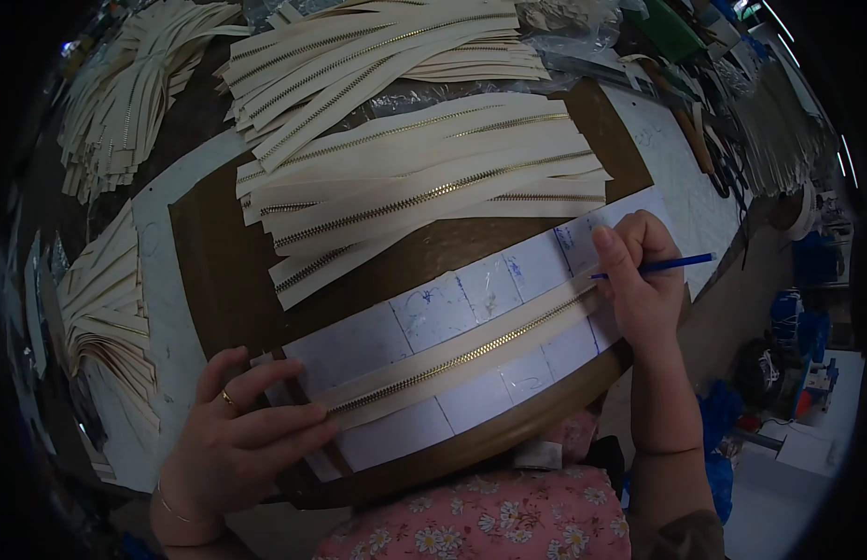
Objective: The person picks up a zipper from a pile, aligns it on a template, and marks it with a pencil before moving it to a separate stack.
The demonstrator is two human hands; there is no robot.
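A cream zipper tape (471,353) with brass teeth lies stretched along a white marked board (359,345), which has ruled lines and blue pen marks. My left hand (251,420) rests at the zipper's left end, fingers stretched out and pressing on the tape and the board. At the other end, my right hand (646,280) is closed around a blue pen (678,264). The pen's tip sits near the zipper's right end, beside my thumb. Part of that end is hidden under my right hand.
Beyond the board lies a pile of cream zippers (424,191) on a brown sheet (209,252). Further bundles stand at the back (377,56), the far left (135,93) and the left (107,308). Tools (690,131) lie at the right edge.
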